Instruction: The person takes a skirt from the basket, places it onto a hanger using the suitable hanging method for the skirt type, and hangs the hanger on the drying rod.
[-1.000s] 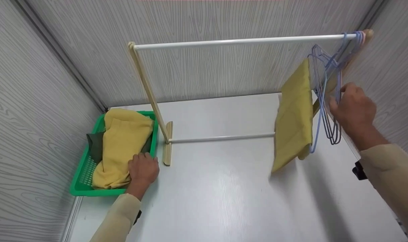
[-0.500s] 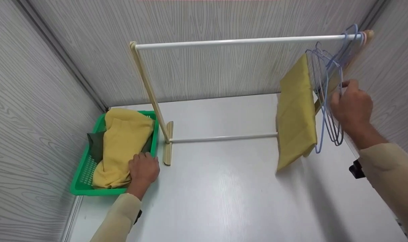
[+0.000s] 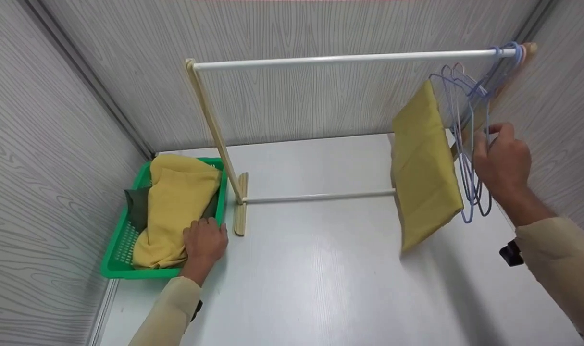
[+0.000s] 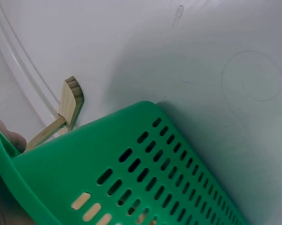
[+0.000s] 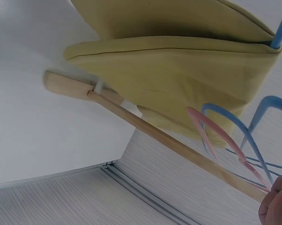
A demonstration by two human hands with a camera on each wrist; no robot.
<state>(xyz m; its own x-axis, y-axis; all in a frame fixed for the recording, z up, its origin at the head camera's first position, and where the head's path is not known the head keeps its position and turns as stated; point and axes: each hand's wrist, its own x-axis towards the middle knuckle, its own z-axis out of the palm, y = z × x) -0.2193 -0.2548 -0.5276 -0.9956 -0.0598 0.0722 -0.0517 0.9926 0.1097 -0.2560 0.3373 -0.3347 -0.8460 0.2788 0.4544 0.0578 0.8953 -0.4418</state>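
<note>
My left hand (image 3: 206, 240) grips the near right rim of a green plastic basket (image 3: 140, 274). A folded yellow cloth (image 3: 179, 211) fills the basket, over a dark green cloth (image 3: 137, 206). In the left wrist view a fingertip (image 4: 15, 140) shows at the rim. My right hand (image 3: 505, 158) pinches a blue wire hanger (image 3: 487, 115) by its side, at the rack's right end. Pink and blue hangers (image 5: 225, 136) cluster beside these fingers in the right wrist view. Left of them a yellow cloth (image 3: 424, 168) hangs folded over a blue hanger.
The rack's white top rail (image 3: 320, 60) runs between two wooden posts, the left post (image 3: 210, 120) standing right beside the basket. A lower white bar (image 3: 316, 197) joins the feet. Wood-grain panels (image 3: 292, 105) enclose the white table (image 3: 311, 274) at back and sides.
The hangers and hanging yellow cloth have swung, the cloth's near lower corner moving right. The right hand has shifted slightly down from half a second ago. The left hand and basket stay still.
</note>
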